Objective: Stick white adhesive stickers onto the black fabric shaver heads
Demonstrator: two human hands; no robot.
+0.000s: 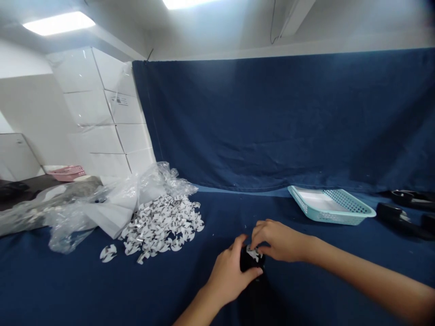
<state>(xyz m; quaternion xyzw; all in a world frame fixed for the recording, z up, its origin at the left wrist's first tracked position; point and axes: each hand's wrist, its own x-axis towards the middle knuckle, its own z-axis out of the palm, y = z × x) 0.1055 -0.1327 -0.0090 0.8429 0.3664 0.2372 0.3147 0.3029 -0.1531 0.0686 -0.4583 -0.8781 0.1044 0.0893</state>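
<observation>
My left hand (229, 274) is wrapped around the side of a dark, black rounded object (244, 261), thumb at the near edge and fingers at the far edge. A small white curved piece (253, 254) lies on top of that object. My right hand (280, 240) has its fingertips pressed together at the white piece, touching it from the right. To the left spreads a large heap of similar white cut pieces (163, 226). One or two pieces (108, 253) lie apart from the heap on the dark blue cloth (152, 294).
Clear plastic bags (68, 226) lie behind and left of the heap. White boxes (102, 108) are stacked beyond them. A mint-green basket (335, 216) sits at the right, with black objects (397, 219) beside it. A blue curtain (254, 122) hangs behind.
</observation>
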